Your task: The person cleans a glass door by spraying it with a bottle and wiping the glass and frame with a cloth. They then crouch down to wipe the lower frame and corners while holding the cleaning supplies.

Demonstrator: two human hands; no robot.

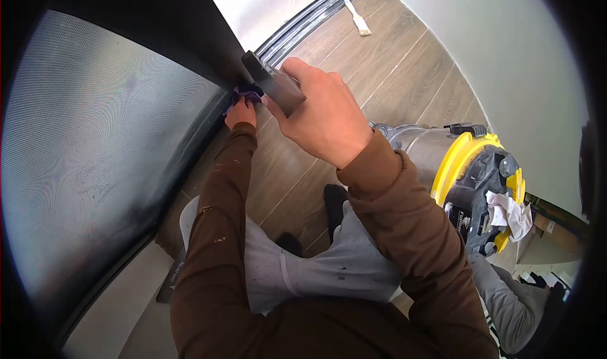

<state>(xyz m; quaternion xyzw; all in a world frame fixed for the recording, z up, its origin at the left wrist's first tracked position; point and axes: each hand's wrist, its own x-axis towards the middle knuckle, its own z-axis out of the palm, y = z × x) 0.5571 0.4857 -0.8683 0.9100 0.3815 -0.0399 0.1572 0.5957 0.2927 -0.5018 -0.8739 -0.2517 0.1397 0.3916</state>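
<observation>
My left hand [240, 113] reaches down to the foot of the black door frame [190, 30], its fingers pressed on a purple cloth [251, 92] beside the floor track. Part of the cloth is hidden behind the frame and the fingers. Higher up and nearer to me, my right hand [329, 109] is wrapped round a dark grey door handle [278, 87] at the frame's edge. A grey mesh-like panel [114, 137] fills the frame on the left.
A paintbrush [358, 20] lies on the wood-look floor [404, 61] near the metal track [303, 24]. On the right stands a yellow and black vacuum cleaner [465, 163] with crumpled white paper [508, 213] on it. A pale wall [493, 55] curves behind.
</observation>
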